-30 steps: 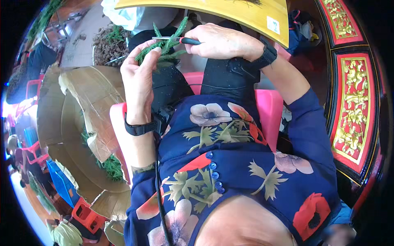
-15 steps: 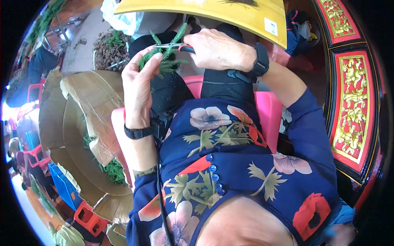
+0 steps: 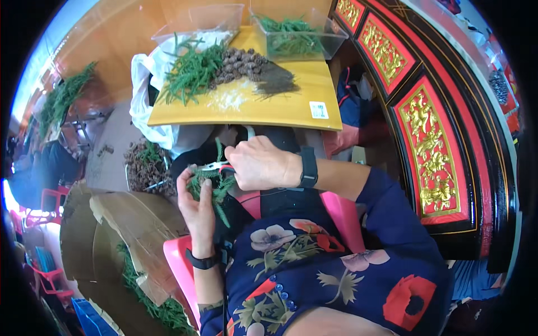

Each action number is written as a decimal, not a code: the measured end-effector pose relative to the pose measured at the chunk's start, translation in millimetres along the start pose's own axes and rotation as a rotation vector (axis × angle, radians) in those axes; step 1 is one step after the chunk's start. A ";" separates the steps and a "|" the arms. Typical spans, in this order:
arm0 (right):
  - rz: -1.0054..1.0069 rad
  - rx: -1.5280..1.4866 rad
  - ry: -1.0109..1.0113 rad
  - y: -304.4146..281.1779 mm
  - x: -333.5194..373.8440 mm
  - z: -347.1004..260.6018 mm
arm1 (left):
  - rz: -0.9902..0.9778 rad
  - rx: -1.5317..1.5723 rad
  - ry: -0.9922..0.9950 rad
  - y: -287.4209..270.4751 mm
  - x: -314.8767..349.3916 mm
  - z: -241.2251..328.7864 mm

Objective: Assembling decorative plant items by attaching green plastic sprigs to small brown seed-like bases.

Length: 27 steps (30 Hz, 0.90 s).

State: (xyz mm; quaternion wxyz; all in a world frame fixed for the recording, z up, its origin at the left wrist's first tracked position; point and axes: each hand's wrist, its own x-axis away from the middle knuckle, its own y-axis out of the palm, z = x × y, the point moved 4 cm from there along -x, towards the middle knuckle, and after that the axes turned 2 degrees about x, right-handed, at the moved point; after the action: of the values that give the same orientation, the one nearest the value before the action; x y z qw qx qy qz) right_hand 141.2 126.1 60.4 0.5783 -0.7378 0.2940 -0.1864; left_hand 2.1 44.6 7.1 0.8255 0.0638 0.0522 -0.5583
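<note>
My left hand pinches a green artificial pine sprig between thumb and fingers, above my lap. Small needled branches stick out above and below the fingers. My right hand is closed round scissors with red and black handles. Their pale metal blades reach across the sprig close to my left fingertips. Whether the blades touch a stem is too small to tell. Both hands stay below the near edge of the yellow table.
On the table lie green sprigs, pine cones, dark thin wires and white bits. A clear bin of greenery stands behind. Left are a torn cardboard box, a cone-filled basket and a white bag.
The view has tilted up, bringing the tabletop and its piles into sight. My hands keep hold of the sprig and scissors; the blades look more closed than before.
</note>
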 end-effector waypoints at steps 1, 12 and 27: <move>0.010 0.014 -0.001 -1.1 -1.9 3.0 | 0.012 0.031 0.011 0.9 0.1 -4.7; 0.140 -0.106 0.253 -77.9 -44.9 127.1 | 0.019 0.258 -0.173 5.3 -3.1 1.5; 0.557 -0.060 0.999 -46.5 17.7 312.2 | -0.122 0.114 -0.228 8.7 -0.8 -12.7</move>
State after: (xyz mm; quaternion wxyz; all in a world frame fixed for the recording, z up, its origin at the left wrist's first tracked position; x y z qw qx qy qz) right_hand 356.8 354.2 22.4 0.3752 -0.4709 0.7201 -0.3449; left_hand 9.7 50.6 -4.9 0.7857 0.0435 -0.0702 -0.6131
